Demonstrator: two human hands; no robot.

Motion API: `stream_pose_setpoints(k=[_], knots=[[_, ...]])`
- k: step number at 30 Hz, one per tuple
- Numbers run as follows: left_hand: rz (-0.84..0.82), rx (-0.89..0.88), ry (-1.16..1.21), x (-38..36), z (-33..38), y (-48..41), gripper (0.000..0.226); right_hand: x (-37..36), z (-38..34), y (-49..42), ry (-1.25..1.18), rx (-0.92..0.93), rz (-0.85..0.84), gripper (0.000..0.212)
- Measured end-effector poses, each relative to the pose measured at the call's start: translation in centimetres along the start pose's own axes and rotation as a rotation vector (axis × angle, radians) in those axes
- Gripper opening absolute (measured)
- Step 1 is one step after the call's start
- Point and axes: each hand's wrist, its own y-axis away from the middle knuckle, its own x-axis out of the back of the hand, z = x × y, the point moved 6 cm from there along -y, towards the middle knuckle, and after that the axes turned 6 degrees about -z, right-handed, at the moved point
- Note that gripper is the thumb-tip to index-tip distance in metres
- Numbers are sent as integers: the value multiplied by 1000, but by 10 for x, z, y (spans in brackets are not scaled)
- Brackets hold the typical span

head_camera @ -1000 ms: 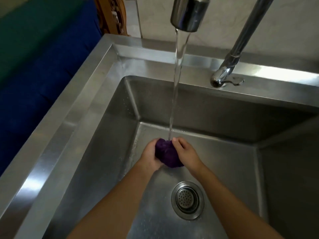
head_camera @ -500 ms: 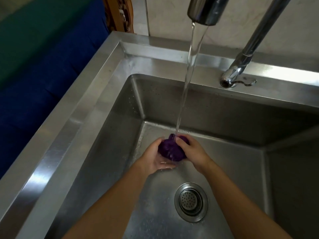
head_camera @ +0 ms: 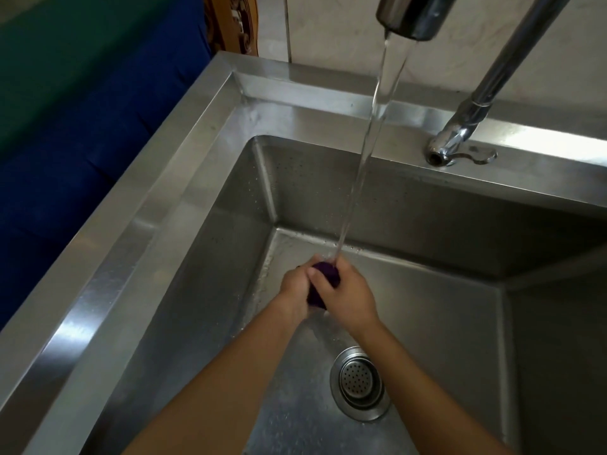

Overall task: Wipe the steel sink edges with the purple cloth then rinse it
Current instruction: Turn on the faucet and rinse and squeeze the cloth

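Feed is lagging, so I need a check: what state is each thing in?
Purple cloth: bunched up, between both hands.
Left hand: grips the cloth.
Right hand: grips the cloth.
Tap: running, stream landing at the hands.
Drain strainer: in place, uncovered.
Sink: wet inside.

Deep purple cloth. Silver-grey steel sink, with pale bright streaks along the rim and darker grey inside. Shiny silver drain strainer, dotted with a regular pattern of small dark holes. Mirror-bright chrome tap. Clear, colourless water. Pale cream wall with faint marbled veining. At left, deep blue surface, dark green band, orange-brown carved wood.
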Motion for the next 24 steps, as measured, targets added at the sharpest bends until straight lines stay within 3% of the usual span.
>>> stream_pose_setpoints(k=[2,5,9,15,19,24], knots=[[43,-19,25,-1,-6,-2,30,4,-6,-2,109,-75,73,31],[-27,19,90,-6,-18,-2,29,7,-3,-15,283,-179,59,40],[115,-53,-31,1,-25,4,34,8,12,-25,299,-213,28,40],[36,-255,-210,5,-1,13,34,9,34,-40,-72,-273,-252,49],[-151,-222,-128,12,5,10,39,15,28,-31,-249,-220,-482,37],[-200,-173,75,14,5,8,23,33,15,-25,-323,-189,-441,36]])
